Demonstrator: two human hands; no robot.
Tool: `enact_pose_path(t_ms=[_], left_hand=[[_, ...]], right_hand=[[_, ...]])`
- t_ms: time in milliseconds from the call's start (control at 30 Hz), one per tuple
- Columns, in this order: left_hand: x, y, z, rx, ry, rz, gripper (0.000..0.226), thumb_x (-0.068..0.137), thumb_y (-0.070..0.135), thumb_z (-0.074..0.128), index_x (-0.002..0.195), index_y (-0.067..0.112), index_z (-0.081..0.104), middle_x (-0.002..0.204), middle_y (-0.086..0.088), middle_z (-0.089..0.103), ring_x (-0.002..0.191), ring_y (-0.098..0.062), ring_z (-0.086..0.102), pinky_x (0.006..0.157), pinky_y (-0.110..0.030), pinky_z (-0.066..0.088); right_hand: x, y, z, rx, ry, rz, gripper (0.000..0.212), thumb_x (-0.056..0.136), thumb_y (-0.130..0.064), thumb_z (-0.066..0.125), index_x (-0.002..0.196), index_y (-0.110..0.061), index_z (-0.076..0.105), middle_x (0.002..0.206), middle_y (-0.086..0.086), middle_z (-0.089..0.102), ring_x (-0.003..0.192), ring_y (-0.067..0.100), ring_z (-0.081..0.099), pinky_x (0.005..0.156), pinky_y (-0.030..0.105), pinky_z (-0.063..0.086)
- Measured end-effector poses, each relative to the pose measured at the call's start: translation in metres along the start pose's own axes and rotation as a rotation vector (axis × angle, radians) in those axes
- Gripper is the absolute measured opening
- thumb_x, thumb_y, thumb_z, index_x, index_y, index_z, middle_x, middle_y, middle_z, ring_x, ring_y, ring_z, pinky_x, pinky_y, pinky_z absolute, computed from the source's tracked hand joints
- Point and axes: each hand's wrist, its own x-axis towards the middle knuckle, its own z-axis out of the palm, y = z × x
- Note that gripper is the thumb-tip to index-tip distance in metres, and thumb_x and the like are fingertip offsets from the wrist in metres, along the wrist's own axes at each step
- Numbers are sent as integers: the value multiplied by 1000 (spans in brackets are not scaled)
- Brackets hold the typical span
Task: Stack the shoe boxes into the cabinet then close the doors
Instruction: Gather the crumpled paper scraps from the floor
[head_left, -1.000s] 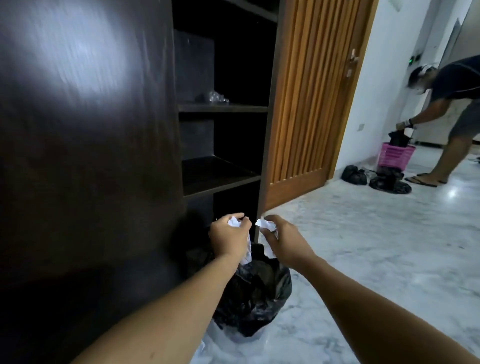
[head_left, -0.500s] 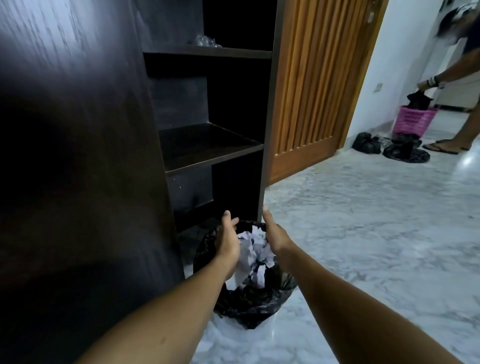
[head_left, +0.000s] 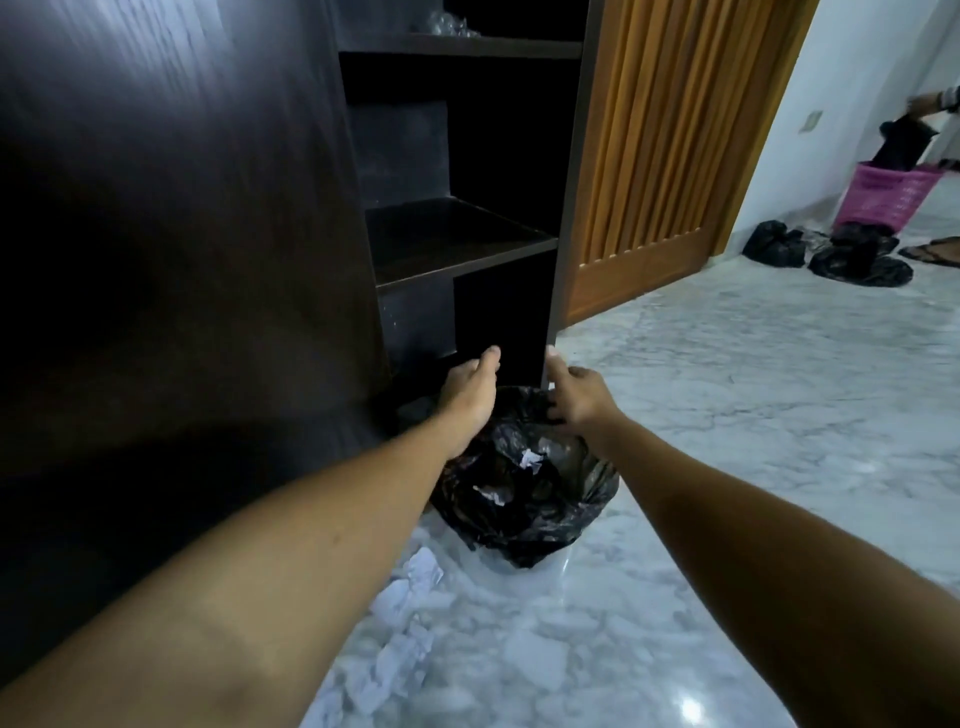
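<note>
The dark cabinet (head_left: 462, 244) stands open with bare shelves; its dark door (head_left: 171, 234) fills the left. No shoe box is in view. On the floor in front of the cabinet sits a black plastic bag (head_left: 524, 499) with crumpled white paper inside. My left hand (head_left: 467, 395) hovers over the bag's left rim, thumb out, holding nothing. My right hand (head_left: 576, 400) is at the bag's right rim, thumb up, its bent fingertips touching the plastic.
A slatted wooden door (head_left: 660, 145) stands right of the cabinet. White paper scraps (head_left: 405, 597) lie on the marble floor near me. Far right are a pink basket (head_left: 883, 200), black bags (head_left: 774, 249) and another person's hand (head_left: 922, 106).
Both hands held crumpled white paper above the bag, then pushed it down. The paper now lies inside the bag and both hands have let go and spread apart.
</note>
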Motion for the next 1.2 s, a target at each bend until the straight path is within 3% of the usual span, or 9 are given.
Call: enact_pose_path(t_ms=[200,333,500,600,733,833,967,1100,1200], left_hand=[[-23,12,-81,459,81,191,35,98,44,57,122,20,65,105,6,61,98,-14,58,83,-27,45],[-53,-33,-125,513,210,206,32,95,32,63,123,16,66,107,-3,71,103,-21,65,90,-32,51],[-116,-164,-168,625,204,120,35,91,32,62,123,17,64,110,-4,72,106,-24,66,93,-35,52],[-148,-245,-188,879,72,199,61,84,53,43,133,20,58,130,0,62,122,-22,57,102,-32,43],[-156,-318,-199,1088,-183,281,80,88,61,42,157,28,23,164,6,22,153,-16,12,123,-33,12],[-133,-340,-201,1209,-294,405,94,86,74,41,160,26,8,167,4,3,154,-19,-6,121,-42,0],[-94,-345,-202,1287,-463,450,131,61,102,36,159,26,-6,166,1,-14,152,-22,-20,120,-49,-14],[-53,-352,-201,1357,-538,495,146,45,104,43,155,31,-19,165,-1,-22,149,-26,-27,116,-55,-23],[-37,-361,-198,1337,-608,434,146,45,102,48,154,34,-21,164,3,-26,148,-23,-31,118,-52,-21]], right_hand=[[-29,-45,43,-32,-130,-145,31,98,-47,55,83,-20,59,85,16,66,71,32,67,74,50,61],[-67,-37,82,-172,-298,-283,29,97,-45,55,75,-26,55,61,1,57,58,24,59,66,45,54],[-118,36,117,-410,-432,-334,25,98,-39,58,91,-17,68,69,-3,65,69,14,63,68,31,49],[-140,110,130,-470,-464,-246,44,93,-50,61,122,-16,64,112,6,68,102,17,65,83,27,49],[-143,193,140,-637,-642,-242,107,69,-82,63,155,-34,20,155,-10,24,143,8,25,112,34,38],[-126,224,154,-730,-668,-337,136,50,-94,62,156,-39,-3,165,-14,-2,153,10,-5,123,43,23],[-99,246,180,-845,-703,-463,146,48,-93,65,155,-37,-19,160,-12,-33,145,11,-36,125,41,-8],[-75,263,201,-821,-749,-489,152,42,-92,70,155,-38,-17,159,-10,-35,145,14,-38,122,40,-10],[-70,277,212,-870,-785,-579,148,44,-96,64,158,-33,-8,165,-3,-23,150,22,-26,125,49,2]])
